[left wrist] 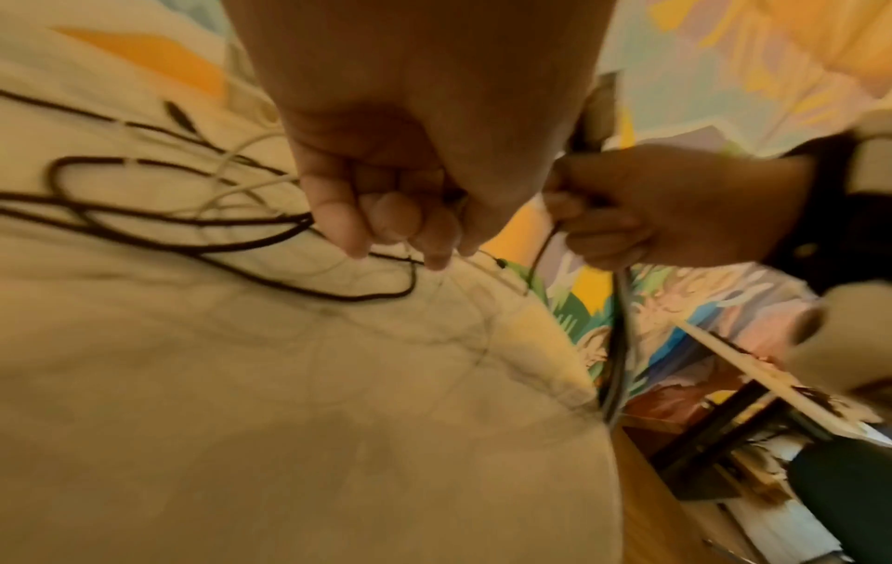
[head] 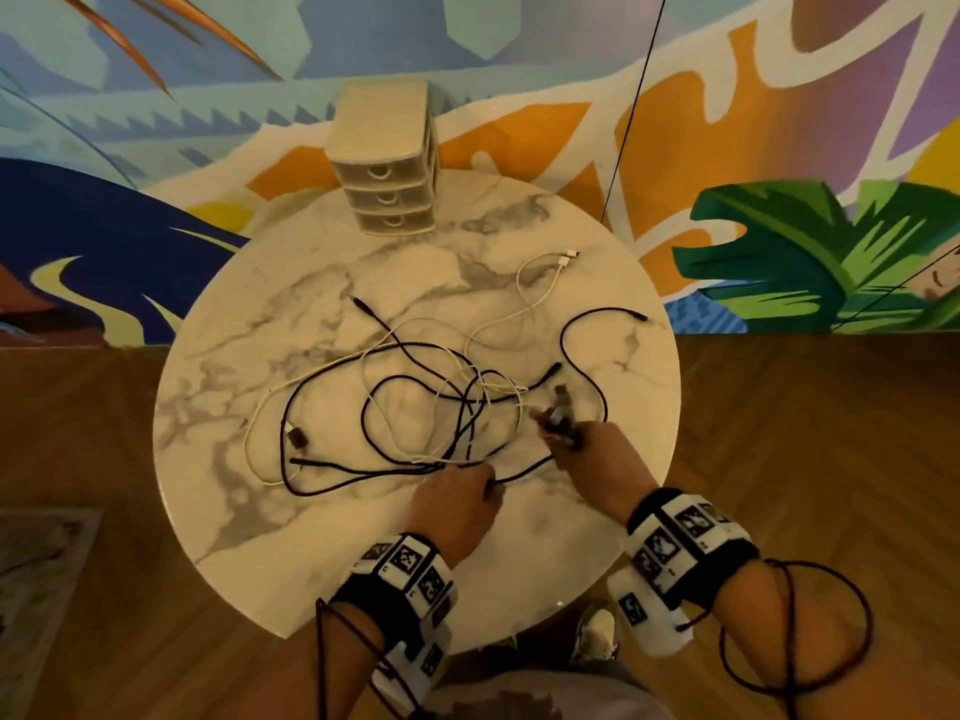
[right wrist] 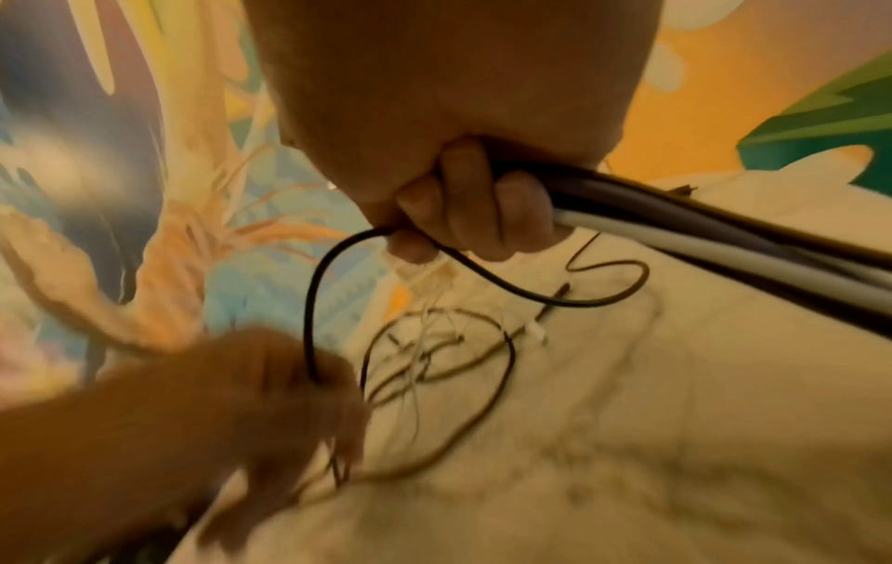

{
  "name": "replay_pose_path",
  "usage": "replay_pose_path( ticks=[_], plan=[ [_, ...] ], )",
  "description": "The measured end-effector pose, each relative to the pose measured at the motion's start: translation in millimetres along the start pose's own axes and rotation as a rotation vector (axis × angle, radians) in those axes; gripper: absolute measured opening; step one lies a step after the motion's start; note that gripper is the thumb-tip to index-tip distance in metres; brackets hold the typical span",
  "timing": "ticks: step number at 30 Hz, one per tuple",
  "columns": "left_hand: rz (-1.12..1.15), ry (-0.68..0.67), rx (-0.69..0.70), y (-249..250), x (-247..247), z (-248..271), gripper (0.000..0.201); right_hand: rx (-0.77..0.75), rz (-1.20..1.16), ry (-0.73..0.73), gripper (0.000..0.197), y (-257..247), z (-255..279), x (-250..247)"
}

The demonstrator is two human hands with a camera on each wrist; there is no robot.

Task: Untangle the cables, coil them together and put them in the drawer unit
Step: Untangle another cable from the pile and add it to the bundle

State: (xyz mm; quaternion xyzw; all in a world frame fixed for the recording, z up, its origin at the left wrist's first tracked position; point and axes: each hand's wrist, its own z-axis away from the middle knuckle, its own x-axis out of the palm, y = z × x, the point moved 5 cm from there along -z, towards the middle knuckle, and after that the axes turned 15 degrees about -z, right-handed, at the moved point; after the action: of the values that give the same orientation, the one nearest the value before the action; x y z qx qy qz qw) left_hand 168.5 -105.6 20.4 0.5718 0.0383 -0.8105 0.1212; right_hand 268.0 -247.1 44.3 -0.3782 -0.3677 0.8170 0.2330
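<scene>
Black cables (head: 332, 465) and white cables (head: 524, 298) lie tangled on the round marble table (head: 249, 356). My left hand (head: 457, 491) pinches a bunch of the cables (left wrist: 270, 221) at the tangle's near edge. My right hand (head: 576, 444) grips several cable ends with their plugs (head: 558, 413) just right of the tangle. Its curled fingers (right wrist: 463, 213) close on a black cable (right wrist: 313, 290) that runs down to my left hand (right wrist: 289, 389). The beige drawer unit (head: 387, 158) stands at the table's far edge with all three drawers closed.
Behind the table rises a painted mural wall (head: 779, 122). Wooden floor (head: 805, 433) surrounds the table. Tracker bands and their own cables (head: 795, 636) wrap both wrists. A thin black line (head: 631, 106) hangs by the wall at right.
</scene>
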Motion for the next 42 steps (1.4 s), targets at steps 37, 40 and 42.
replay_pose_path(
  ticks=[37,40,42],
  plan=[
    [-0.268,0.117,0.079,-6.6,-11.1,-13.1,0.034,-0.262,-0.106,0.043,0.033,-58.2,13.5,-21.7],
    [-0.249,0.097,0.074,-1.7,-8.1,-13.6,0.034,-0.111,0.301,-0.159,0.027,-37.6,2.2,18.3],
    [-0.246,0.095,0.082,-0.6,-3.5,-13.3,0.035,-0.104,0.346,-0.178,0.023,-29.7,-2.4,24.1]
  ],
)
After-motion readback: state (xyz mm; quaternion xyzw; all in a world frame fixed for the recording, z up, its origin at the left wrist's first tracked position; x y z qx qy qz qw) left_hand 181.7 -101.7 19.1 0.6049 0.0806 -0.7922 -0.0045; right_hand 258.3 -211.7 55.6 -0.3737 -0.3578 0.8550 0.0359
